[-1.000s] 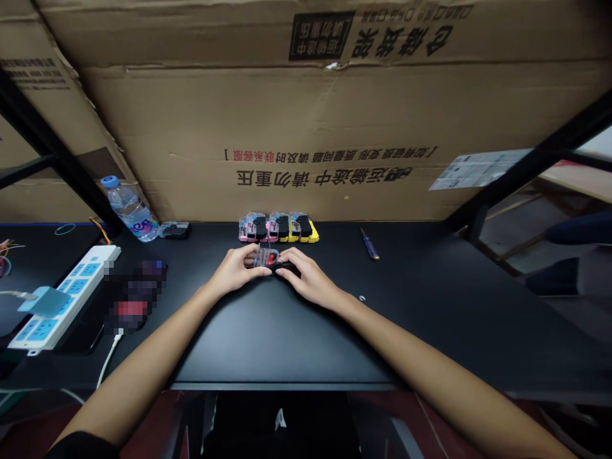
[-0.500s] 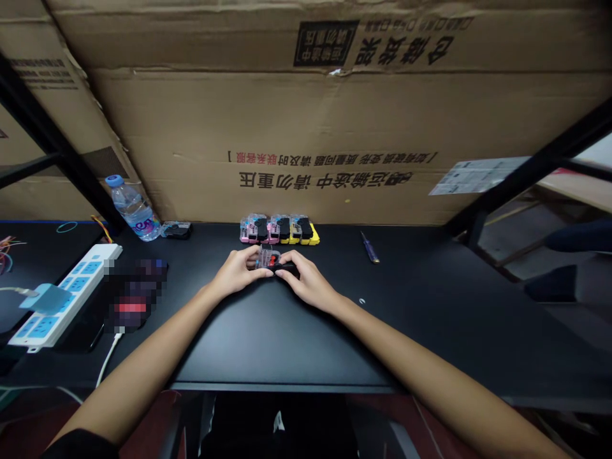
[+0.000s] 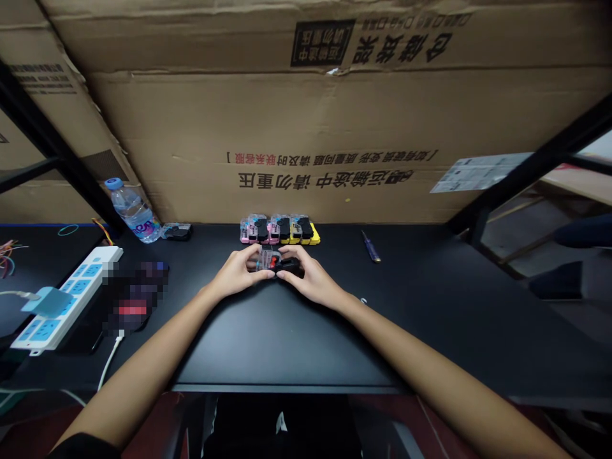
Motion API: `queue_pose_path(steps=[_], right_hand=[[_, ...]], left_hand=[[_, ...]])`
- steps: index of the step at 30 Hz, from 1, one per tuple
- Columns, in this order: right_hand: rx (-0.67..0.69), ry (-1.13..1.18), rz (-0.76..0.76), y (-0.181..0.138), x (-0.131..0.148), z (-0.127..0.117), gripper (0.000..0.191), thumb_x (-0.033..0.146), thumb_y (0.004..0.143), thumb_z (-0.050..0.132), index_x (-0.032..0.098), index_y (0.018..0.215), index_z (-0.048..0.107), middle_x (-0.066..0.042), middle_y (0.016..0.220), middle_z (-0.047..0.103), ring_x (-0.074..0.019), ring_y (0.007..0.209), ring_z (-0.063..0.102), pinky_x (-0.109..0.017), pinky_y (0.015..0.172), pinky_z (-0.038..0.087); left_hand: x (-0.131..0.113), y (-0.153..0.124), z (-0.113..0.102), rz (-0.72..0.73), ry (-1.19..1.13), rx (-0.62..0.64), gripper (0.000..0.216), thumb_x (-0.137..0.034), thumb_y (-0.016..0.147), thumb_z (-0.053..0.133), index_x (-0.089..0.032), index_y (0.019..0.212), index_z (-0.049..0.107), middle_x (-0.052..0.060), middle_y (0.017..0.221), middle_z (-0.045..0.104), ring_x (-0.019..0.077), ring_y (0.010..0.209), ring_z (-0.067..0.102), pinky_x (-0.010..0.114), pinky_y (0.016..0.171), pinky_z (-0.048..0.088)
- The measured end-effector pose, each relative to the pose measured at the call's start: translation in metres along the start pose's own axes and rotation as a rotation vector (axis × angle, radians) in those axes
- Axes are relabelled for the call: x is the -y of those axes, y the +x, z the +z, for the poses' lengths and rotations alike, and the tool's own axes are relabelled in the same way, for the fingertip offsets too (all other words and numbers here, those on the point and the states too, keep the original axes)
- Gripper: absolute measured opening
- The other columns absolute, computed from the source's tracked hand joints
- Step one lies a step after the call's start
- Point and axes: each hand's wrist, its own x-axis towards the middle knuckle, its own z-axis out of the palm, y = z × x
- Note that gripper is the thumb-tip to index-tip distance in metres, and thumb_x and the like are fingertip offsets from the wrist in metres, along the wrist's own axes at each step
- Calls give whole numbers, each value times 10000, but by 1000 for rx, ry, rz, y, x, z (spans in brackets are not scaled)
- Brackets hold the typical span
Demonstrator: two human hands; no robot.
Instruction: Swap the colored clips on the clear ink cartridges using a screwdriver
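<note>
Above the middle of the black table, my left hand point(image 3: 240, 273) is closed on a small clear plastic case point(image 3: 266, 258) with red parts inside, gripping its left side between thumb and fingers. At its right, my right hand point(image 3: 310, 277) pinches a black plastic piece point(image 3: 289, 264) that meets the clear case. Whether the two are joined I cannot tell. Just behind my hands stands a row of similar clear-and-black cases point(image 3: 280, 229) with pink and yellow bases.
A screwdriver point(image 3: 370, 247) lies at the right; a small whitish bit point(image 3: 364, 300) is by my right wrist. To the left are a water bottle point(image 3: 136, 213), a black case point(image 3: 176, 231), a power strip point(image 3: 71, 299) and a blurred-out phone point(image 3: 136, 296). Cardboard point(image 3: 306, 121) walls the back.
The black piece in my right hand has turned slightly and shows more of its top. My right hand has shifted a little to the right; my left hand is nearly still.
</note>
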Motion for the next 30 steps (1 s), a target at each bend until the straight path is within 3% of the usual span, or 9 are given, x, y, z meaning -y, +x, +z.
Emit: queue_pose_path(steps=[4, 7, 10, 14, 19, 24, 30], right_hand=[[27, -29, -56, 2, 1, -8, 511, 375, 944, 777, 274, 1404, 579, -136, 1382, 644, -275, 1099, 710, -421, 839, 643], [12, -78, -130, 4, 3, -13, 366, 350, 986, 726, 273, 1335, 645, -132, 1351, 657, -288, 1141, 692, -418, 838, 628], [-31, -118, -146, 5, 6, -15, 280, 360, 1010, 694, 267, 1272, 660, -115, 1274, 712, -289, 1106, 704, -434, 873, 606], [-94, -123, -31, 5, 6, -14, 301, 421, 1039, 632, 239, 1279, 635, -110, 1188, 763, -250, 892, 734, -422, 851, 599], [-138, 81, 142, 5, 11, -8, 348, 528, 1080, 499, 229, 1236, 584, -51, 895, 779, -212, 705, 732, -360, 712, 595], [-63, 230, 225, 7, 17, -5, 398, 618, 1068, 482, 229, 1091, 565, -31, 815, 757, -178, 645, 711, -307, 636, 568], [-100, 231, 247, 10, 15, -5, 503, 717, 996, 545, 223, 913, 589, -15, 802, 683, -175, 698, 670, -296, 636, 536]], left_hand=[[-4, 1, 1, -102, -141, -54, 872, -393, 768, 916, -215, 1505, 485, 91, 1046, 788, 224, 796, 809, 329, 737, 664], [-8, 3, 1, -133, -251, -71, 995, -427, 774, 911, -231, 1601, 394, 64, 1003, 777, 204, 759, 798, 319, 722, 666], [-10, 5, -3, -160, -301, -80, 817, -560, 840, 829, -203, 1511, 530, 49, 956, 773, 220, 795, 797, 329, 717, 670], [-5, 6, -10, -151, -338, -68, 733, -697, 944, 640, -134, 1412, 601, 90, 900, 787, 230, 767, 801, 312, 684, 645], [-5, 2, -7, -105, -132, 10, 564, -631, 915, 731, -123, 1156, 691, 24, 706, 717, 132, 515, 657, 222, 498, 496], [-14, 0, -3, -65, -17, 27, 464, -621, 931, 709, -171, 836, 644, -27, 642, 645, 86, 479, 557, 213, 508, 436], [-8, 3, -4, -57, -20, -35, 489, -647, 949, 660, -172, 831, 655, -17, 646, 645, 86, 460, 510, 223, 496, 398]])
